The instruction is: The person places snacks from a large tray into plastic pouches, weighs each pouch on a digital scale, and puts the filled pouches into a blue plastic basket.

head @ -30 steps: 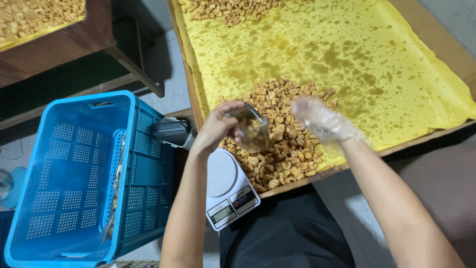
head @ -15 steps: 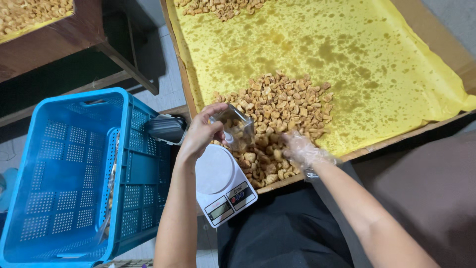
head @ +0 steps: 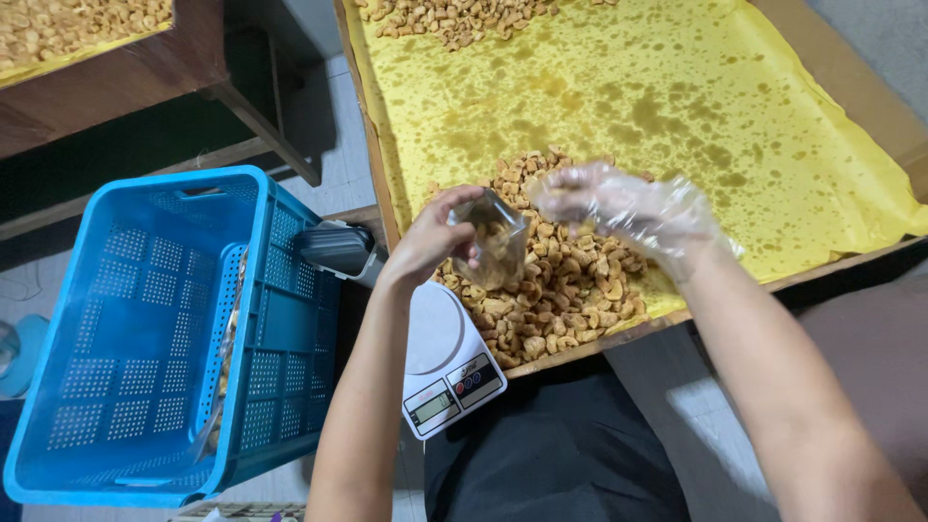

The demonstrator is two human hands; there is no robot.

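While the left hand (head: 432, 240) was closed around the upper edge of a small clear bag (head: 495, 249), the bag was held upright just above the near end of a heap of fried snack pieces (head: 561, 280). Some pieces could be seen through the plastic, though how full the bag was could not be made out. The right hand (head: 619, 208), covered by a loose transparent glove, was blurred just beside the bag's mouth; its fingers were curled, but whether anything was held in them could not be told. Under both hands a wooden tray (head: 851, 92) lined with stained yellow paper (head: 677, 106) was spread, its far end and right corner cut off by the frame. Below the left wrist a white kitchen scale (head: 440, 358) was partly hidden by the forearm. Further to the left of that hand a blue plastic crate (head: 145, 329) was seen, with a clear bag inside it hard to distinguish. A dark object (head: 336, 249) between crate and scale could not be identified.
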